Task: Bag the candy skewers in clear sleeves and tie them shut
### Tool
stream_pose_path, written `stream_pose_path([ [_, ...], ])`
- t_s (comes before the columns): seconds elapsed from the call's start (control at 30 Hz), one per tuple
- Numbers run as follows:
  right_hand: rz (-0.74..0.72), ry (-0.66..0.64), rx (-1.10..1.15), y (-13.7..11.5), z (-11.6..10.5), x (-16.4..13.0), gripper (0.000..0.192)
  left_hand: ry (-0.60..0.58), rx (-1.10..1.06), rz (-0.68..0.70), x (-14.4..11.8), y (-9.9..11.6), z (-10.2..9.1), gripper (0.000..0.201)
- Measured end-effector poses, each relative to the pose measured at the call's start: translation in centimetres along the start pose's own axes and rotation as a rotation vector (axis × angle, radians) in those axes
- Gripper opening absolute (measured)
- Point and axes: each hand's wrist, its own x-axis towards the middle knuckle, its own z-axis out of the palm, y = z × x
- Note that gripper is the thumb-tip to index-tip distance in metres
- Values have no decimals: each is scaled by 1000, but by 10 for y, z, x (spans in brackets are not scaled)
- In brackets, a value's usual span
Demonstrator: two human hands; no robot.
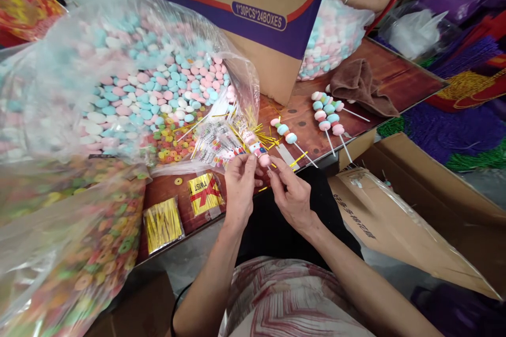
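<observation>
At frame centre, both hands pinch one wrapped pink-and-white candy skewer (258, 151) over the reddish wooden table (395, 76) edge.

Left hand (240, 187) fingers closed on the skewer's printed clear wrapper; right hand (291, 195) fingertips closed at its lower end, whether on stick or tie can't tell. Just right: bare pastel candy skewers (328, 114). Lower left: packets of gold twist ties (163, 224). Upper left: big clear plastic bag of pink, blue, white candies (150, 84). Top centre: brown cardboard box (256, 16).
</observation>
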Motion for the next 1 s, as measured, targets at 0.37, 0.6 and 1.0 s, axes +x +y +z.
stream_pose_path([
  [0.37, -61, -10, -38, 3, 3, -3, 38, -36, -92, -107, 5, 4, 0, 32],
  [0.6, -127, -33, -120, 6, 2, -4, 42, -71, -88, -127, 6, 4, -1, 29],
  [1.0, -61, 18, -53, 4, 1, -1, 38, -56, -72, -50, 11, -5, -1, 19],
])
